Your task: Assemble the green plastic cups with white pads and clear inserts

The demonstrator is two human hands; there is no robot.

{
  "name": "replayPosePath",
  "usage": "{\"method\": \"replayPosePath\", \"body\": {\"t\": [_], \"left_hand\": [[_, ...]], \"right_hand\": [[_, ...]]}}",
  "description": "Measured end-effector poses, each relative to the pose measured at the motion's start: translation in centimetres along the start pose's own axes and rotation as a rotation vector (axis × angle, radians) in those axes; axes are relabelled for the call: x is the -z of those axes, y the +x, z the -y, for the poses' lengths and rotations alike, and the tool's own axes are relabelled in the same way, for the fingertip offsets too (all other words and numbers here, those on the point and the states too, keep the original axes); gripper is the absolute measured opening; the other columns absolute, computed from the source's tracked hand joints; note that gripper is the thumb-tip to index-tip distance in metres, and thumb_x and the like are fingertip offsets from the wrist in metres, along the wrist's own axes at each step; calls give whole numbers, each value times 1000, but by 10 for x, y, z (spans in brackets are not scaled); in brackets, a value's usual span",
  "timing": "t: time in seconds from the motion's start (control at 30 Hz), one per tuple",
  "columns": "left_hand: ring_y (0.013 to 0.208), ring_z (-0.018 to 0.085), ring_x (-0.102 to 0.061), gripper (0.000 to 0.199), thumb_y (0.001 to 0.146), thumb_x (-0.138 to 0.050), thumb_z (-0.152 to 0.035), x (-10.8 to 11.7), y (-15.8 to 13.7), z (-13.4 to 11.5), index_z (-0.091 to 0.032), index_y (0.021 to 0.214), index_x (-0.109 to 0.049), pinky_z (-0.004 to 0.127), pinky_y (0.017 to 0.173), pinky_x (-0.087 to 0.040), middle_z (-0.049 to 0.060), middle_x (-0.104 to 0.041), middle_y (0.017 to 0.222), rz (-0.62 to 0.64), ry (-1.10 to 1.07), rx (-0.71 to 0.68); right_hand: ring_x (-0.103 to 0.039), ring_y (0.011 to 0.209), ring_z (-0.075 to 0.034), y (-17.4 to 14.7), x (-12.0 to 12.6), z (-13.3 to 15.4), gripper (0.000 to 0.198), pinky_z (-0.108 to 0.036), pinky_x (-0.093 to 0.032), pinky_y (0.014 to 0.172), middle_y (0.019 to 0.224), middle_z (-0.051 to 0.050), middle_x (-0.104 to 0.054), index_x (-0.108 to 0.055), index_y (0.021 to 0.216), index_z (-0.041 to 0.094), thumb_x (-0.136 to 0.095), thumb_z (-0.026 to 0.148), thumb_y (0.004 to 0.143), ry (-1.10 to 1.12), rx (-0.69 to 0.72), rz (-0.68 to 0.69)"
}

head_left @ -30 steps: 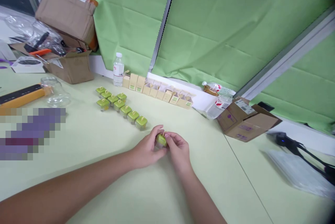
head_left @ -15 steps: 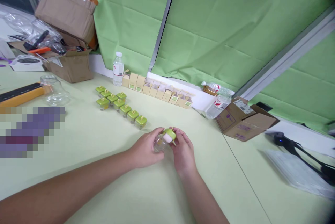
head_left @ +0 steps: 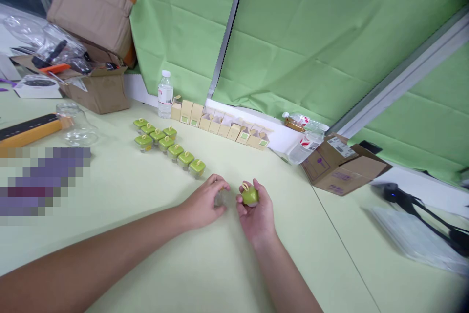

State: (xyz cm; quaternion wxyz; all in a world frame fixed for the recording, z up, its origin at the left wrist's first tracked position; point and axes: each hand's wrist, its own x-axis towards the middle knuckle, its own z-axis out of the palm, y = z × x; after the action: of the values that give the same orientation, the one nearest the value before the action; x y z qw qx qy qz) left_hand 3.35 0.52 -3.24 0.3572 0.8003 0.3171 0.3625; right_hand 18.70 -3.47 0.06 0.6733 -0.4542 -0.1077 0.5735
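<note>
My right hand [head_left: 258, 215] is closed on a green lid [head_left: 250, 196] with a pale loop on top, held up with its loop toward the far left. In my left hand [head_left: 205, 204], fingers curl around a small clear jar [head_left: 221, 198], which is largely hidden by the thumb and fingers. A small gap separates the lid from the jar. Beyond my left hand, several small clear jars with green lids [head_left: 176, 151] stand in slanting rows on the table. The nearest of them [head_left: 198, 167] is just past my left fingertips.
Small open cardboard boxes [head_left: 220, 125] line the back edge beside an upright water bottle [head_left: 165, 95]. Two bottles [head_left: 308, 144] lie near a brown carton [head_left: 340, 166] at right, with a plastic bag [head_left: 410, 239] nearer. A glass vessel [head_left: 75, 127] and power strip [head_left: 29, 132] are at left.
The green lid has come away from the jar. My right hand has moved slightly right with it and turned palm up, while my left hand keeps the jar in about the same place.
</note>
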Motion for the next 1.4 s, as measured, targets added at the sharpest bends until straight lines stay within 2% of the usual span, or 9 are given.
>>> {"method": "replayPosePath", "body": {"t": [0.33, 0.43, 0.5, 0.57, 0.73, 0.87, 0.97, 1.17, 1.4], "left_hand": [[133, 29, -40, 44, 75, -67, -17, 5, -1, -10, -23, 117, -57, 42, 109, -38, 9, -42, 140, -104, 145, -91], [96, 19, -61, 24, 85, -58, -20, 10, -5, -22, -21, 108, -59, 31, 87, -49, 6, -62, 110, -88, 130, -173], [62, 12, -58, 14, 89, -51, -21, 10, -9, -26, -21, 100, -61, 26, 64, -48, 0, -66, 83, 47, 157, -184], [51, 12, -53, 13, 89, -50, -21, 7, -12, -26, -21, 91, -63, 26, 56, -44, -3, -63, 66, 167, 249, -196], [96, 21, -64, 27, 83, -48, -10, 0, -10, -13, -20, 101, -65, 33, 83, -51, 4, -71, 99, 182, 299, -233], [129, 26, -49, 39, 81, -53, -10, 1, -5, -3, -19, 119, -60, 41, 108, -41, 10, -55, 138, 109, 201, -124], [126, 25, -51, 43, 83, -54, -14, 0, -4, -1, -19, 126, -54, 42, 107, -43, 11, -54, 137, 80, 76, -56], [130, 25, -47, 70, 84, -60, -21, 1, -5, -11, -23, 147, -29, 41, 102, -48, 12, -42, 147, -70, -133, -60], [112, 22, -60, 46, 72, -54, -1, 9, -1, -17, -20, 113, -65, 36, 101, -47, 7, -65, 117, -57, -139, -235]], "right_hand": [[-42, 36, -9, -3, 5, 1, 25, -20, -23, 32, 65, -1, -65, -55, 80, 20, -54, 44, 84, -112, -31, -17], [-45, 39, -9, 0, 6, 1, 22, -20, -25, 33, 69, -1, -66, -54, 81, 20, -53, 42, 85, -121, 27, -54], [-47, 40, -10, 1, 6, 1, 20, -20, -26, 34, 71, -1, -67, -53, 81, 20, -51, 39, 86, -109, 58, -84], [-49, 41, -10, 3, 7, 2, 18, -20, -29, 35, 73, -1, -68, -53, 82, 20, -49, 37, 87, -95, 70, -116], [-53, 49, -11, 4, 6, 3, 20, -21, -36, 40, 79, -2, -67, -58, 88, 18, -48, 36, 89, -41, 87, -107], [-57, 59, -13, 5, 5, 4, 20, -23, -44, 48, 77, -1, -64, -59, 88, 18, -57, 37, 83, -10, 67, 0], [-58, 64, -14, 4, 3, 4, 18, -23, -46, 53, 75, 0, -61, -58, 88, 18, -61, 27, 72, -38, 73, 94], [-52, 54, -11, -4, 2, -8, 49, -23, -41, 47, 78, 3, -61, -55, 110, 20, -57, 18, 62, -398, 142, 227], [-41, 42, -8, -6, -1, -19, 13, -22, -34, 40, 53, 7, -46, -56, 75, 17, -62, 29, 75, -652, 135, 411]]}}
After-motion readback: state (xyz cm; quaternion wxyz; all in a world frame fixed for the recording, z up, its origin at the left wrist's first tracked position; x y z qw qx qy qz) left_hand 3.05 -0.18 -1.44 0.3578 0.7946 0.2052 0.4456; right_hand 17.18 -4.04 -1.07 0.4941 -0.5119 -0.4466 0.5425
